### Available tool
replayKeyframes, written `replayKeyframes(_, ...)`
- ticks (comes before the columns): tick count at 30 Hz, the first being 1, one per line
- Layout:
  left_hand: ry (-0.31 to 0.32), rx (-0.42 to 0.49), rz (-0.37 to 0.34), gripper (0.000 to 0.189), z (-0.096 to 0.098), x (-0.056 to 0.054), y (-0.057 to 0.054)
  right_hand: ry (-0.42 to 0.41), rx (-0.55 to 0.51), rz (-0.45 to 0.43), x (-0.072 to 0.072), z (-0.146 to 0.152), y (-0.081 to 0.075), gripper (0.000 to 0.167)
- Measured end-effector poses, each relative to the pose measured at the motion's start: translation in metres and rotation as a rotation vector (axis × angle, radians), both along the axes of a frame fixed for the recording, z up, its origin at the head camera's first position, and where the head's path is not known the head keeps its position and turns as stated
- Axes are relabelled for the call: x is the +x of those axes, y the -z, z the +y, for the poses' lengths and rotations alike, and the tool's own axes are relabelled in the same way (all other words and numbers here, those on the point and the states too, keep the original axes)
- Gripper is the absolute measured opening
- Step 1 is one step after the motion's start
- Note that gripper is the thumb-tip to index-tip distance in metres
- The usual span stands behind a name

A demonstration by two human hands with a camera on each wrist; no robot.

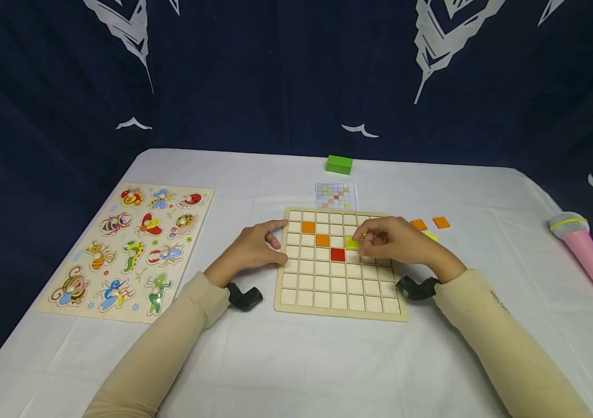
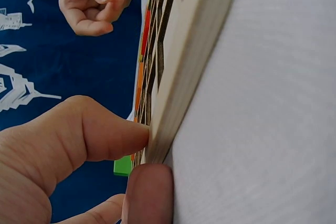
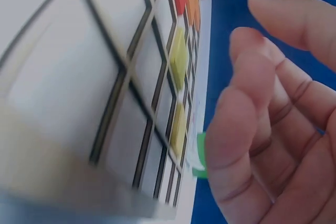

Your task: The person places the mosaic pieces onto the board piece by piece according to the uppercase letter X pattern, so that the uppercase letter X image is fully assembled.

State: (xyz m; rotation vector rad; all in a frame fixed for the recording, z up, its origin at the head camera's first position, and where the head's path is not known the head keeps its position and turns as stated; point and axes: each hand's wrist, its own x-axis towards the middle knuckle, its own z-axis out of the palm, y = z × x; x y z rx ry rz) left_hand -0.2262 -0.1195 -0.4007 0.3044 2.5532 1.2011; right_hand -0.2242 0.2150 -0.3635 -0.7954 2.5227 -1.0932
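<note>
Green blk (image 1: 339,165) behind card (image 1: 336,196); R hand (image 1: 393,239) hides pt grid bd (image 1: 322,283).

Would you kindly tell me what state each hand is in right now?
Left hand: open, touching the left edge of the grid board.
Right hand: open, loosely curled over the board, holding nothing that shows.
</note>
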Motion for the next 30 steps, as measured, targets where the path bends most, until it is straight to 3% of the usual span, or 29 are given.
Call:
replayKeyframes(14, 0.001, -0.02, 0.0, 0.088, 0.001, 0.001, 0.001, 0.127, -0.137, 0.0, 0.012, 0.047, -0.002, 0.021)
replayKeyframes(19, -0.001, -0.022, 0.0, 0.087, 0.001, 0.0, 0.001, 0.147, -0.136, 0.036, 0.014, 0.065, -0.001, 0.022)
replayKeyframes(30, 0.001, -0.018, 0.005, 0.087, 0.001, 0.001, 0.0, 0.181, -0.128, 0.019, 0.014, 0.099, 0.007, 0.021)
